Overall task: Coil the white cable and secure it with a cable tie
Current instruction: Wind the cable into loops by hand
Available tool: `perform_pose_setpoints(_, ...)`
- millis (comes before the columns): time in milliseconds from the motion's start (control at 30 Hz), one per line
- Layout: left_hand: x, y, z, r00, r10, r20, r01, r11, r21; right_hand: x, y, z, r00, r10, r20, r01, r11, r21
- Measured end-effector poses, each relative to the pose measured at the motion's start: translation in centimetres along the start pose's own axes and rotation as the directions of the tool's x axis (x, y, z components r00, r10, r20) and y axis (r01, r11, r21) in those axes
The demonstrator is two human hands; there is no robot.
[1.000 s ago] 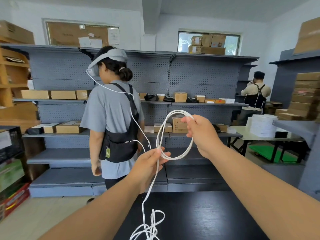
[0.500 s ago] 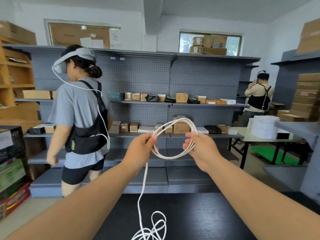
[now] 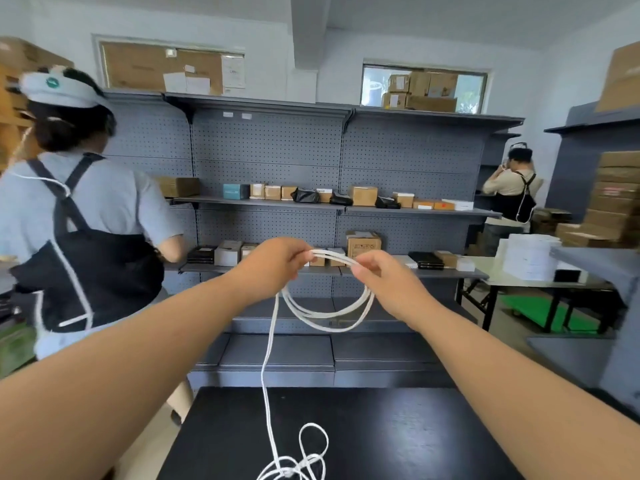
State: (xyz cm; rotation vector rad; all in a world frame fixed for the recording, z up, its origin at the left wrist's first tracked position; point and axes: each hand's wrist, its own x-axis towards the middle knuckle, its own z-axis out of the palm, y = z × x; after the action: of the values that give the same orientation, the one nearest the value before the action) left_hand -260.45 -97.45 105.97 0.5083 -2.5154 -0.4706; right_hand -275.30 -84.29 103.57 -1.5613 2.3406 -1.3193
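I hold the white cable [image 3: 325, 315] up in front of me, wound into a few loops that hang below my hands. My left hand [image 3: 273, 263] pinches the top of the coil from the left. My right hand [image 3: 384, 282] grips the same strands a little to the right. One loose strand drops from my left hand down to a tangled pile of cable [image 3: 298, 462] on the black table [image 3: 398, 438]. No cable tie is visible.
A person in a grey shirt with a black bag [image 3: 79, 237] stands close at the left, facing grey pegboard shelves [image 3: 277, 157] with small boxes. Another person [image 3: 512, 188] stands far right near a white table [image 3: 498, 271] and stacked cartons.
My hands rose and came together at the top of the coil, which now hangs below them. The person at the left stepped further left. The view shifted slightly.
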Motion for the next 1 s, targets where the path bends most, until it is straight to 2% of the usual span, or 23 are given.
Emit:
perform_pose_setpoints(100,0.2,0.0,0.2,1.000,0.012,0.025,-0.013,1.000,0.011,0.3,-0.4,0.2,0.997,-0.068,0.048,0.075,0.983,-0.168)
perform_pose_setpoints(300,0.3,-0.2,0.4,0.997,0.038,0.067,-0.036,0.999,-0.031,0.2,-0.6,0.7,0.983,-0.181,0.042,0.186,0.963,-0.195)
perform_pose_setpoints(467,0.4,-0.9,1.3,0.999,-0.013,-0.032,0.001,0.940,-0.342,0.4,-0.4,0.8,0.975,-0.222,0.010,0.221,0.967,-0.125)
perform_pose_setpoints(600,0.3,-0.9,1.6,0.999,-0.027,-0.032,0.010,0.900,-0.435,0.4,-0.4,0.9,0.968,-0.250,0.029,0.251,0.956,-0.149)
perform_pose_setpoints(733,0.4,-0.9,1.8,1.000,-0.021,-0.018,0.011,0.892,-0.453,0.5,-0.6,1.2,0.955,-0.290,0.060,0.296,0.930,-0.220)
perform_pose_setpoints(867,0.5,-1.1,2.0,1.000,-0.021,-0.006,0.017,0.917,-0.399,0.3,-1.2,1.2,0.954,-0.288,0.085,0.300,0.906,-0.297)
perform_pose_setpoints(1000,0.4,-1.2,2.4,0.999,-0.044,-0.021,0.033,0.928,-0.371,0.1,-1.4,1.3,0.965,-0.253,0.066,0.262,0.923,-0.281)
